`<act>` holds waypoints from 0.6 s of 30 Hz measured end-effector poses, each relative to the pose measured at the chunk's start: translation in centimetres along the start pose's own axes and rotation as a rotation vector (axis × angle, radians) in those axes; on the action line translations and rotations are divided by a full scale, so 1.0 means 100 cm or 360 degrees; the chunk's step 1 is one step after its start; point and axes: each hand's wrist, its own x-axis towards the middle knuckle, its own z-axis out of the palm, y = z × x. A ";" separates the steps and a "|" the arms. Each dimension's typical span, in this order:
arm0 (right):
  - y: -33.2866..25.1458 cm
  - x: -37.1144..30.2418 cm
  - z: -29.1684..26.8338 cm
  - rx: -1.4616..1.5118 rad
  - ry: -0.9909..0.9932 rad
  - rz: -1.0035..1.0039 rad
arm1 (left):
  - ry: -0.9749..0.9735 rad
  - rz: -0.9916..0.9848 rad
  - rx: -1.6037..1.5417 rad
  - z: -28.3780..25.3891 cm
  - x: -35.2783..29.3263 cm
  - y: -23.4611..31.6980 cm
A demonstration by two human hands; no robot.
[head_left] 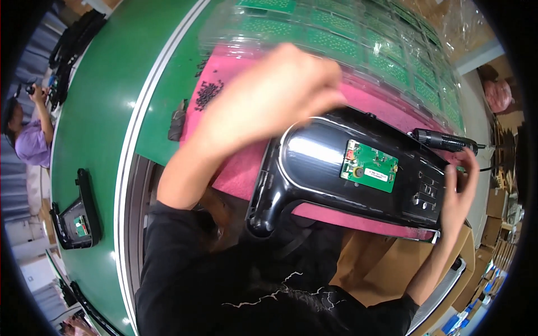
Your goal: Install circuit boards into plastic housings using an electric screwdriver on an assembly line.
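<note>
A glossy black plastic housing (314, 148) lies on a pink mat, its rounded wide end to the left. Set into it is a green circuit board (371, 168) with a white label and a red connector. My left hand (294, 84) passes above the housing's far left edge, smeared by motion. Its fingers look curled together; whatever they may hold is hidden. At the housing's right end, my right hand (460, 193) rests against the edge, thumb and fingers apart. Just beyond its fingertips lies a black electric screwdriver (443, 140) with a cord.
Clear plastic trays of green circuit boards (386, 64) stand behind the mat. Small black screws (208, 95) lie piled on the pink mat (246, 173) at left. A second black housing (84, 224) sits on the green table (95, 140); a person (33, 134) works beyond. An open cardboard box (386, 269) stands below right.
</note>
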 end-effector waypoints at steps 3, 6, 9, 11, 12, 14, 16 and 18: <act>0.066 0.039 -0.042 -0.0606 0.0064 0.0051 | -0.0291 -0.0481 0.0509 -0.036 -0.016 -0.024; 0.089 0.062 -0.049 -0.0151 -0.0092 0.0423 | -0.0798 -0.1087 0.0636 -0.035 -0.013 -0.029; 0.095 0.080 -0.039 0.0352 0.0012 0.0618 | -0.0821 -0.1058 0.0812 -0.025 -0.008 -0.015; 0.080 0.084 -0.005 0.0594 0.0448 0.0394 | -0.0784 -0.1012 0.0822 -0.021 -0.010 -0.019; 0.059 0.083 0.011 0.0674 0.0760 0.0238 | -0.0749 -0.0951 0.0816 -0.019 -0.011 -0.023; 0.022 0.079 0.035 0.0918 0.0789 0.0098 | -0.0623 -0.0798 0.0760 -0.017 -0.017 -0.033; 0.021 0.083 0.049 0.0887 0.0321 -0.0018 | -0.0658 -0.0761 0.0592 -0.015 -0.015 -0.039; -0.008 0.080 0.065 0.1745 -0.0036 0.0169 | -0.0780 -0.0864 0.0493 -0.022 -0.005 -0.029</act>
